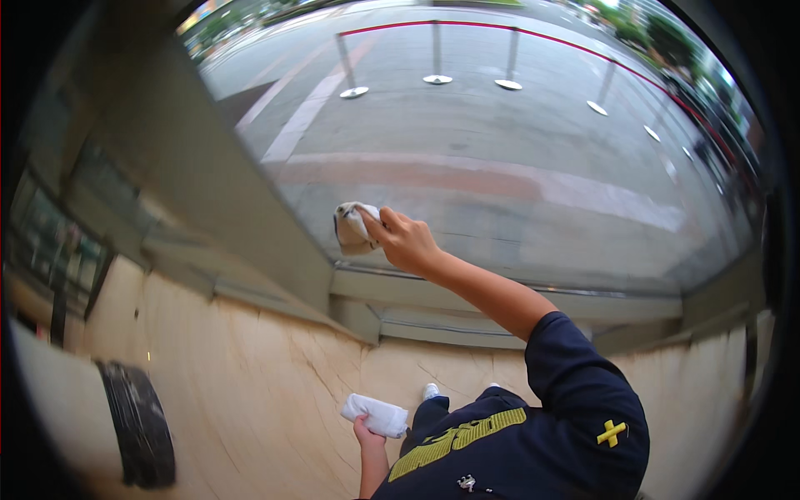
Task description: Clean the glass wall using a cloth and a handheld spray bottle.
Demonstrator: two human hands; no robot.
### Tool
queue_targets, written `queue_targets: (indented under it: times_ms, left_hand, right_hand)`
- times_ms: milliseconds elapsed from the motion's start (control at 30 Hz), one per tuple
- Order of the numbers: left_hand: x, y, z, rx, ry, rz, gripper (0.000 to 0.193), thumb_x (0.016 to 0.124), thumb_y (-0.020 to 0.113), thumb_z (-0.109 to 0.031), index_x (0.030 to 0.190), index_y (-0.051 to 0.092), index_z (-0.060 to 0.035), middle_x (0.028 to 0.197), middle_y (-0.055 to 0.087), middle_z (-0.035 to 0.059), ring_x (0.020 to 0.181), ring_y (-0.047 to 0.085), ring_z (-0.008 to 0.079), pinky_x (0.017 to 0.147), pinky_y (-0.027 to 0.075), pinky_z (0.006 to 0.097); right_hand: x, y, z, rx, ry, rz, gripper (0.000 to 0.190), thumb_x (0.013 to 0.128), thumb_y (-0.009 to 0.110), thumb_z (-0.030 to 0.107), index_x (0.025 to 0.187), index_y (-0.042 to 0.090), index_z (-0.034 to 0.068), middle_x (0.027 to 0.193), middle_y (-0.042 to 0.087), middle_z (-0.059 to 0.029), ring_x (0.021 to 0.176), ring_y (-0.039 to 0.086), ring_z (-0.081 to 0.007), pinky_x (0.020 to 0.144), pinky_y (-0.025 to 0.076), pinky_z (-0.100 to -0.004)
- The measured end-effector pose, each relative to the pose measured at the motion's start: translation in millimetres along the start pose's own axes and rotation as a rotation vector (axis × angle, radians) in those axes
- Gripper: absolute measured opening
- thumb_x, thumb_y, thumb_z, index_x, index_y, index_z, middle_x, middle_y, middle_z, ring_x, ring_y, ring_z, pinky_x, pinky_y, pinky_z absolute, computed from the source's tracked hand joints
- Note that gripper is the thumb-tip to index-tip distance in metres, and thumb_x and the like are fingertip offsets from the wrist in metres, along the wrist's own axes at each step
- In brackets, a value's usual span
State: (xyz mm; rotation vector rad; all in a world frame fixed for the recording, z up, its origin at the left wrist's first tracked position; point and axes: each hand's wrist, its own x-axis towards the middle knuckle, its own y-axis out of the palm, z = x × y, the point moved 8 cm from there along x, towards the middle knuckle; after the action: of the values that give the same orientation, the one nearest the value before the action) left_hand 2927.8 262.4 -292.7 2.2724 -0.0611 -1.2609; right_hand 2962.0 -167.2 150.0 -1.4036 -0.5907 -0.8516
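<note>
My right hand is stretched forward and grips a bunched white cloth with dark marks. The cloth is against or close to a large glass pane, near its lower left corner; contact cannot be told for sure. Lower down, my left hand holds a folded white cloth in front of my body, above the floor. The fingers of my left hand are partly hidden under that cloth.
A wide frame post borders the glass on the left, with a sill below. A dark object lies on the marble-patterned floor at left. Through the glass, posts with a red barrier belt stand on paving.
</note>
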Motion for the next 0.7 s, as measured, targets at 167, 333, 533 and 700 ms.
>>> queue_targets:
  times_ms: [167,333,533,700]
  left_hand:
    - [-87.7,80.6,-10.1,0.268,-0.146,0.169,0.06,0.073,0.055,-0.015,0.132,0.049,-0.009,0.127,0.058,0.0112,0.122,0.055,0.0347,0.109,0.042,0.0529]
    - [-153.6,100.5,-16.9,0.448,-0.275,0.366,0.063,0.073,0.052,-0.015,0.136,0.047,-0.0092,0.131,0.057,0.0135,0.124,0.054,0.0379,0.109,0.04,0.0582]
    - [-288.3,139.5,-10.0,0.603,-0.495,0.581,0.059,0.073,0.054,-0.014,0.131,0.049,-0.0063,0.127,0.059,0.0146,0.121,0.055,0.0394,0.107,0.04,0.0616]
    - [-354.3,171.4,-77.3,0.714,-0.624,0.61,0.054,0.071,0.056,-0.011,0.125,0.054,-0.0049,0.121,0.062,0.0142,0.118,0.057,0.039,0.108,0.04,0.0594]
  right_hand:
    - [-25.0,-270.0,2.6,-0.203,0.097,-0.197,0.059,0.077,0.066,0.006,0.135,0.06,0.018,0.084,0.049,-0.0024,0.065,0.056,-0.016,0.043,0.047,-0.0317]
    - [-106.1,-466.7,74.7,-0.553,0.269,-0.319,0.056,0.075,0.067,0.01,0.13,0.065,0.02,0.08,0.043,-0.0012,0.059,0.049,-0.0149,0.043,0.046,-0.0282]
    - [-177.9,-679.0,121.0,-0.885,0.732,-0.425,0.058,0.068,0.064,0.007,0.125,0.058,0.014,0.091,0.049,-0.009,0.068,0.059,-0.0316,0.054,0.052,-0.0425]
    - [-182.9,-736.9,108.7,-1.064,1.084,-0.518,0.051,0.07,0.07,0.004,0.119,0.056,0.011,0.106,0.052,-0.0086,0.085,0.064,-0.0341,0.067,0.055,-0.0457]
